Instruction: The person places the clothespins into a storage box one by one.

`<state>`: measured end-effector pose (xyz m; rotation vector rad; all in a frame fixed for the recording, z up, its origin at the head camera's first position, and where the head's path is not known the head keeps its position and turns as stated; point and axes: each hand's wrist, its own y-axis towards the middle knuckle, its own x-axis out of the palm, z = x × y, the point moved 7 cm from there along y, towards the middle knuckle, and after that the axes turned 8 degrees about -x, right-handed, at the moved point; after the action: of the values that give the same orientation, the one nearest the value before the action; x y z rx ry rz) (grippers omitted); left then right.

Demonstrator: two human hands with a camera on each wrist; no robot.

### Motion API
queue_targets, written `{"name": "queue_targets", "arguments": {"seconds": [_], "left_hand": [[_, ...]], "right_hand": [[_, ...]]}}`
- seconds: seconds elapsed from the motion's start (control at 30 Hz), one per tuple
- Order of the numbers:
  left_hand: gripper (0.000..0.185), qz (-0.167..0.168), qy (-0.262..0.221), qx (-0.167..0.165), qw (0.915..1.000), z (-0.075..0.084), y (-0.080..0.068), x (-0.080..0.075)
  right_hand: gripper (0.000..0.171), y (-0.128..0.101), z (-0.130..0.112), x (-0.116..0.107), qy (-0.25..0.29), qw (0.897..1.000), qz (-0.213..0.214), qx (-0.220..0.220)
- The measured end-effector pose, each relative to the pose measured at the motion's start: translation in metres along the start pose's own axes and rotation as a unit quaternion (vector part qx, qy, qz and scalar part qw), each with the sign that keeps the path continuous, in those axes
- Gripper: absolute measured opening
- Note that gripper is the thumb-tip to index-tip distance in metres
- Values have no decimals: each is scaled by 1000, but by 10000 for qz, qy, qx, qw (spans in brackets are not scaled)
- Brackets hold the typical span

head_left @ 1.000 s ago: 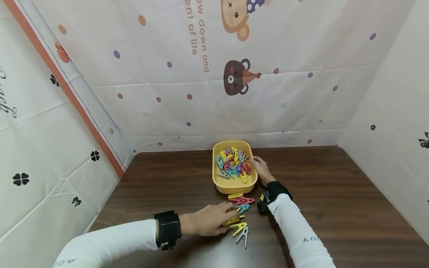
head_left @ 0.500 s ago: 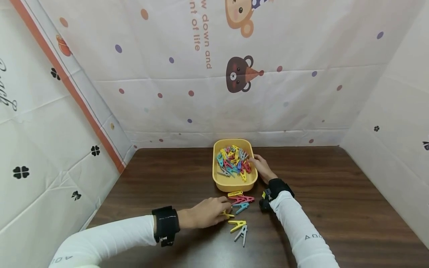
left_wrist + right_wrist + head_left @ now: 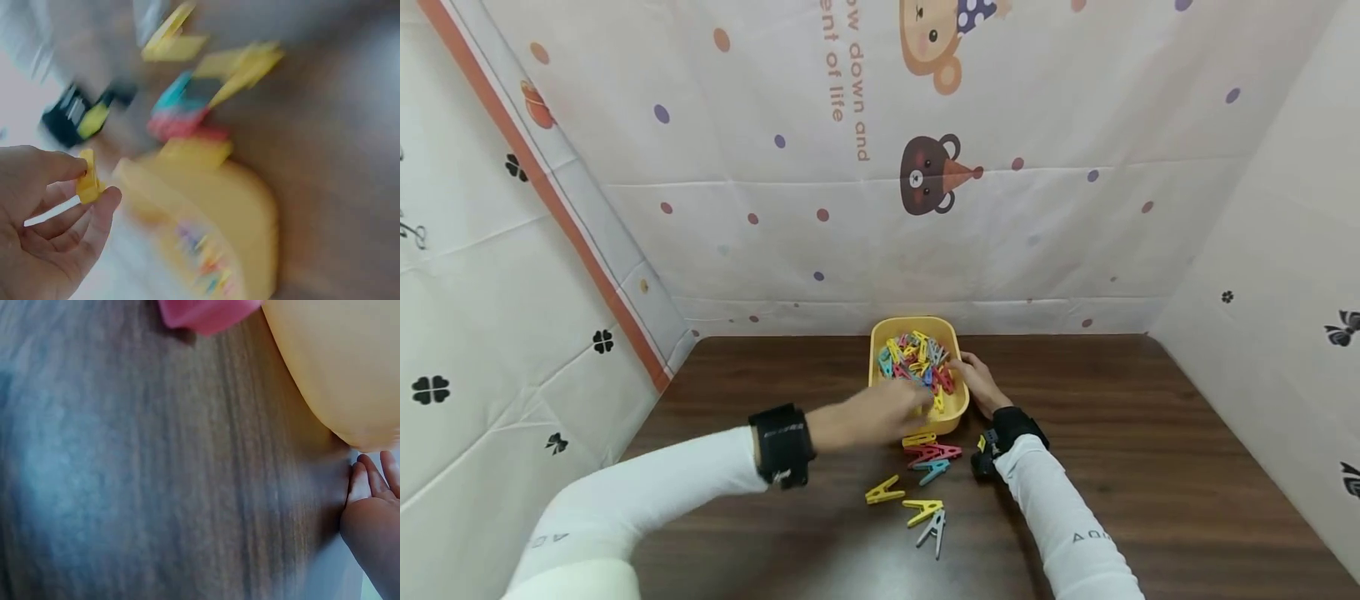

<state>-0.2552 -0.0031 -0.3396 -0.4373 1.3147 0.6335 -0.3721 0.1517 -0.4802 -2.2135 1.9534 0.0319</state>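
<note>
Left hand point(image 3: 44, 219) pinches a small yellow clothespin point(image 3: 87, 181) between thumb and forefinger, the other fingers loosely curled under it; in the head view that hand point(image 3: 868, 414) hangs over the near rim of the yellow tub point(image 3: 952, 408), which is heaped with coloured clothespins point(image 3: 917, 365). The left wrist view is blurred, so how squarely the peg sits in the pinch is hard to judge.

Right hand point(image 3: 976, 381) rests against the tub's right wall with its fingers laid fairly straight along the rim, gripping nothing that I can see; the right wrist view shows only fingertips point(image 3: 365, 481) beside the yellow wall point(image 3: 337, 369).

To do this step well, the pinch should probably stay light and near the peg's middle, so the spring does not open and flip it. The peg would best be carried clear over the rim before the fingers part, low above the heap, since a drop from height could bounce it back out. The right hand bracing the tub looks useful: the tub seems light and a knock could slide it.

On the dark wooden table point(image 3: 1150, 433) just in front of the tub lie a yellow peg point(image 3: 918, 438), red ones point(image 3: 934, 452) and a teal one point(image 3: 933, 472); nearer the person are two more yellow pegs point(image 3: 884, 492) and a grey one point(image 3: 933, 533), all apart from both hands.
</note>
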Motion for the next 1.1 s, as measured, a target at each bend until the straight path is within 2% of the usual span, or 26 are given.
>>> {"name": "queue_targets", "arguments": {"seconds": [0.1, 0.17, 0.27, 0.33, 0.4, 0.5, 0.63, 0.73, 0.83, 0.93, 0.97, 1.1], "left_hand": [[8, 215, -79, -563, 9982, -22, 41, -24], [10, 228, -220, -1173, 9926, -41, 66, -32], [15, 182, -399, -2109, 9765, -69, 97, -32], [16, 202, -508, -2575, 9647, -85, 111, -26], [17, 199, -548, -2952, 9537, -99, 121, -15], [23, 136, -345, -3373, 9407, -118, 129, 6], [11, -113, -273, -3870, 9216, -142, 126, 40], [22, -197, -420, -4133, 9094, -153, 119, 54], [33, -205, -400, -4106, 9107, -156, 115, 57], [32, -348, -451, -3978, 9157, -152, 113, 50], [30, -316, -459, -3867, 9205, -153, 115, 50], [22, -259, -108, -3537, 9349, -136, 116, 24]], "right_hand": [[62, 0, 0, 1, 55, 9999, -17, -107], [63, 0, 2, 0, 72, 9999, 0, -105], [63, -3, 5, -4, 31, 10000, 42, -31], [63, -5, 8, -7, 3, 10000, 81, 31], [63, -6, 9, -8, -16, 9999, 126, 42], [64, -5, 7, -7, 35, 9998, 167, 32], [62, -3, 4, 2, 117, 9998, 139, -12], [61, -2, 4, 9, 156, 9999, 61, -26], [60, 0, 5, 12, 213, 9998, 51, 5], [58, 1, 5, 10, 258, 9996, 105, 14], [58, 1, 5, 9, 263, 9996, 123, 15], [60, 0, 2, 3, 230, 9995, 200, 13]]}}
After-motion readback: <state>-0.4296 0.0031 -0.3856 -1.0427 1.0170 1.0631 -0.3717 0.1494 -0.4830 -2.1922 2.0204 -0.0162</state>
